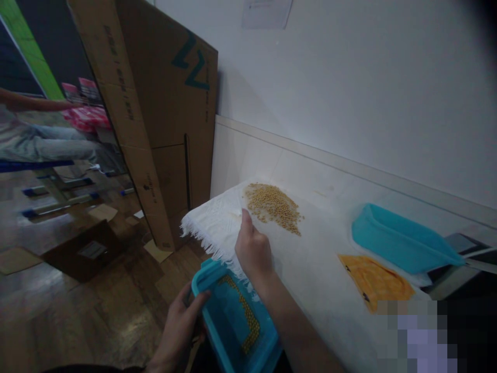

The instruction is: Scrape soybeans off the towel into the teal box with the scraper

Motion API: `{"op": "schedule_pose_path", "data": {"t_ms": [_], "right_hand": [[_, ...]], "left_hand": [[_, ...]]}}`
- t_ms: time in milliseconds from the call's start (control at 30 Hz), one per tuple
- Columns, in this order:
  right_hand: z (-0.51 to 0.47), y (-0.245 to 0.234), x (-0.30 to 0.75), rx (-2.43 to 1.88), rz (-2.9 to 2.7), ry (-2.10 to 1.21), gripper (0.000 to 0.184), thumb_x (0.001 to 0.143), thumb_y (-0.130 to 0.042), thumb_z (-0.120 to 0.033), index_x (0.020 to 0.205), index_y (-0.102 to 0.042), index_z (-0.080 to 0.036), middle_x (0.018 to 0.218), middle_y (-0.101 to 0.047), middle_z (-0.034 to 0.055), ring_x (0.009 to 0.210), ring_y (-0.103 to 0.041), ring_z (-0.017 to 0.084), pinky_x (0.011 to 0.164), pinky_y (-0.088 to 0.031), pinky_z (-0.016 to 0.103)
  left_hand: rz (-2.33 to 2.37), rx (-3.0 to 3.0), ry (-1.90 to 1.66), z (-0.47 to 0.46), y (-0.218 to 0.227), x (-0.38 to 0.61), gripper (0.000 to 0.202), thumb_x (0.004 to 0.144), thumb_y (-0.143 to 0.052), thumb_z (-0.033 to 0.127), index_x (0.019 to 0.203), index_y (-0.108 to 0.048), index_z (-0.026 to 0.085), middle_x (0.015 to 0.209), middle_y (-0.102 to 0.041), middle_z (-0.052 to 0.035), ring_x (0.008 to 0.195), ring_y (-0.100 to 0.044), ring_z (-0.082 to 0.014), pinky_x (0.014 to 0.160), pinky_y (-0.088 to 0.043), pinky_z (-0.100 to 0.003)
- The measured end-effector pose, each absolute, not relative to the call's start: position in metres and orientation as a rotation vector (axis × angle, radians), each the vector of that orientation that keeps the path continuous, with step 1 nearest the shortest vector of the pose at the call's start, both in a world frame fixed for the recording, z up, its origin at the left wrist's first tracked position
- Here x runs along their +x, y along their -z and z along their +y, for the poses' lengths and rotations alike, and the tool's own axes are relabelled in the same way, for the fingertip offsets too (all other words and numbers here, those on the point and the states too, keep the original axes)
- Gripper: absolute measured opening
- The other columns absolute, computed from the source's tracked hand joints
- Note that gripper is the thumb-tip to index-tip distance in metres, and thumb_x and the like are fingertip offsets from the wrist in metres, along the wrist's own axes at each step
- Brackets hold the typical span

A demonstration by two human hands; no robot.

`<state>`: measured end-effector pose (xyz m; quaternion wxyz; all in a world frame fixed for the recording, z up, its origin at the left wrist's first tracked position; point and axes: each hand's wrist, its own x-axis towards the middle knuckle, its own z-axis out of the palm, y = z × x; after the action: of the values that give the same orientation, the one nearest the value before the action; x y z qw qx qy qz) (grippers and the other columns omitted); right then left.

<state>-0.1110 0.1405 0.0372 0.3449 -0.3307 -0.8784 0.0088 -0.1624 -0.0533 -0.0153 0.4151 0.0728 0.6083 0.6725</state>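
Fingers of my right hand (254, 253) are clamping together on the white cloth (217, 215), the thumb pointing up and away from me. My left hand (181, 317) is gripping the left rim of the blue container (229, 315), its thumb hooking over the edge while the other fingers are pressing from outside, partly hidden.

Loose beans (253, 329) are lying in a bent band inside the container, mostly along its right side. The white cloth is covering a corner of the surface (322, 248), its fringe hanging over the container's far end — whether it is touching the rim, I cannot tell. Just beyond my right hand, a heap of beans (272, 204) is spreading over the surface.

Farther right, an orange cloth (376, 280) is lying in front of a blue scoop (399, 239). Behind everything a pale wall (368, 77) is rising, and a tall cardboard box (166, 103) is standing to the left of the surface. Past it a person (46, 142) is sitting — an arm reaching towards some pink cloth (86, 119) — and flattened cardboard (77, 254) is lying on the wooden floor (46, 326).
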Motion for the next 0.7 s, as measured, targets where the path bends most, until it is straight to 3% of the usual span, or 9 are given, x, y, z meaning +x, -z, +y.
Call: {"op": "schedule_pose_path", "data": {"t_ms": [100, 233, 300, 367, 467, 700], "right_hand": [[0.148, -0.055, -0.093, -0.893, -2.105, -0.189, 0.044, 0.102, -0.05, -0.016, 0.144, -0.065, -0.013, 0.086, -0.082, 0.0132, 0.067, -0.078, 0.026, 0.063, -0.061, 0.034], [0.164, -0.08, -0.05, -0.804, -1.88, -0.487, 0.035, 0.097, -0.064, -0.034, 0.129, -0.071, -0.022, 0.11, -0.084, 0.0123, 0.09, -0.082, 0.028, 0.08, -0.065, 0.039], [0.17, -0.084, -0.025, -0.773, -1.802, -0.757, 0.039, 0.091, -0.075, -0.042, 0.125, -0.072, -0.023, 0.118, -0.083, 0.0115, 0.1, -0.081, 0.028, 0.091, -0.065, 0.042], [0.174, -0.082, -0.003, -0.786, -1.727, -1.078, 0.049, 0.082, -0.087, -0.049, 0.12, -0.071, -0.023, 0.109, -0.085, 0.01, 0.093, -0.082, 0.028, 0.087, -0.066, 0.042], [0.174, -0.073, 0.023, -0.86, -1.636, -1.39, 0.061, 0.069, -0.1, -0.05, 0.115, -0.071, -0.022, 0.1, -0.086, 0.0078, 0.088, -0.081, 0.025, 0.085, -0.066, 0.039], [0.176, -0.068, 0.038, -0.925, -1.52, -1.525, 0.065, 0.06, -0.106, -0.046, 0.11, -0.072, -0.022, 0.099, -0.086, 0.0069, 0.086, -0.08, 0.023, 0.08, -0.064, 0.034]], "left_hand": [[1.582, 0.149, -1.665, -0.052, 0.009, -0.159, 0.072, 0.063, -0.093, 0.065, 0.115, -0.076, 0.017, 0.047, -0.059, 0.0071, 0.038, -0.051, -0.015, 0.036, -0.039, -0.024], [1.562, 0.149, -1.68, -0.05, 0.003, -0.157, 0.068, 0.063, -0.091, 0.061, 0.113, -0.072, 0.018, 0.052, -0.061, 0.0072, 0.04, -0.05, -0.0136, 0.038, -0.04, -0.024], [1.591, 0.149, -1.662, -0.05, 0.003, -0.158, 0.071, 0.064, -0.089, 0.061, 0.116, -0.071, 0.017, 0.051, -0.061, 0.0074, 0.039, -0.051, -0.0139, 0.037, -0.039, -0.024], [1.63, 0.137, -1.637, -0.049, 0.004, -0.159, 0.078, 0.062, -0.087, 0.063, 0.12, -0.069, 0.014, 0.047, -0.058, 0.0086, 0.037, -0.048, -0.0137, 0.036, -0.036, -0.024], [1.636, 0.143, -1.627, -0.049, 0.005, -0.159, 0.08, 0.061, -0.086, 0.065, 0.119, -0.068, 0.013, 0.044, -0.055, 0.0091, 0.036, -0.046, -0.0131, 0.035, -0.035, -0.024], [1.601, 0.143, -1.649, -0.05, 0.004, -0.159, 0.079, 0.062, -0.088, 0.065, 0.12, -0.07, 0.014, 0.045, -0.058, 0.009, 0.034, -0.047, -0.0124, 0.034, -0.033, -0.023]]}}
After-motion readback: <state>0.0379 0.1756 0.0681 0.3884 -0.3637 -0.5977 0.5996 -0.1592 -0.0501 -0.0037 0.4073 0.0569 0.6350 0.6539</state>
